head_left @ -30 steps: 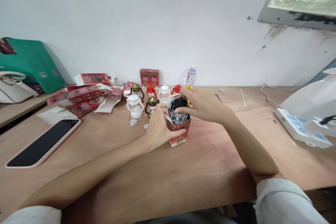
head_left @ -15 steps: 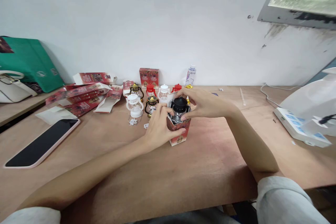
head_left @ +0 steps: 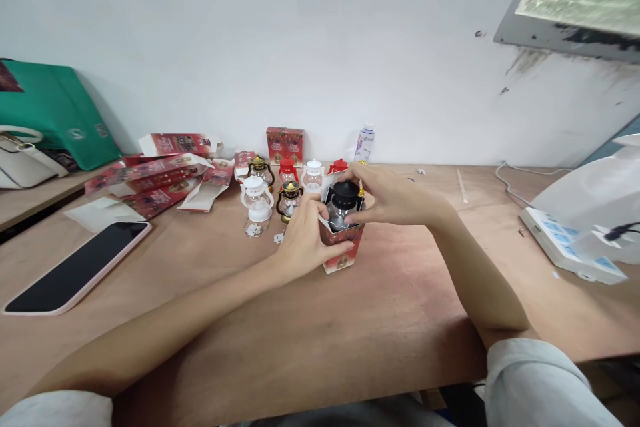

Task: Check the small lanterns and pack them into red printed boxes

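Note:
A small black lantern (head_left: 345, 197) stands upright, partly inside an open red printed box (head_left: 341, 255). My left hand (head_left: 306, 240) grips the box from the left, its thumb across the front and its fingers at the upper rim. From the right, my right hand (head_left: 380, 195) curls round the top of the lantern, with the thumb on its clear body. The lantern's lower part is hidden in the box. Just behind and left of the box are several other little lanterns, among them a white lantern (head_left: 257, 199) and a black-and-gold lantern (head_left: 289, 200).
Flattened red cartons (head_left: 165, 177) lie at the left, near a phone (head_left: 80, 270). Two red boxes (head_left: 285, 145) and a bottle (head_left: 365, 143) stand against the wall. A power strip (head_left: 570, 243) lies at the right. Green and white bags (head_left: 65, 113) sit far left.
The view has shifted slightly. Both hands keep nearly the same places on the lantern and the box, and the lantern still sticks out of the top.

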A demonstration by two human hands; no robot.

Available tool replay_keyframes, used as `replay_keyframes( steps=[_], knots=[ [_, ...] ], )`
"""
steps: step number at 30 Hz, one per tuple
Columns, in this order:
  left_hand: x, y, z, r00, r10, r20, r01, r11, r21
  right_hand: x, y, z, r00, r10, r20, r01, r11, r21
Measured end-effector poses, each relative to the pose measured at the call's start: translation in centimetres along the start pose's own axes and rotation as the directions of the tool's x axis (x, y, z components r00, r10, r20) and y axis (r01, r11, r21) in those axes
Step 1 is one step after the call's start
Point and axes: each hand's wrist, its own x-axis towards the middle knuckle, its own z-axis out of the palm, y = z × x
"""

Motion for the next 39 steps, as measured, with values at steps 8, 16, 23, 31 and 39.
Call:
replay_keyframes(
  steps=[8,16,23,31,39],
  knots=[
    [0.0,0.2,-0.1,1.0,0.013,-0.018,-0.013,1.0,0.008,-0.4,-1.2,0.2,0.996,0.09,-0.01,-0.091,0.983,-0.16],
    [0.0,0.4,-0.5,1.0,0.031,-0.001,-0.031,0.999,0.031,-0.3,-0.2,-0.4,0.999,-0.004,-0.032,0.003,1.0,-0.02],
    [-0.3,0.0,0.0,0.999,0.04,-0.037,-0.038,0.997,0.063,0.0,0.9,-0.4,0.987,-0.083,-0.14,0.097,0.99,0.098],
    [-0.7,-0.9,1.0,0.972,0.166,-0.168,-0.158,0.986,0.061,-0.2,0.2,-0.2,0.989,-0.039,-0.14,0.04,0.999,0.003],
    [-0.4,-0.2,0.2,0.993,0.1,-0.062,-0.094,0.991,0.093,-0.2,-0.1,-0.1,0.993,-0.022,-0.116,0.02,1.0,-0.025]
  ],
)
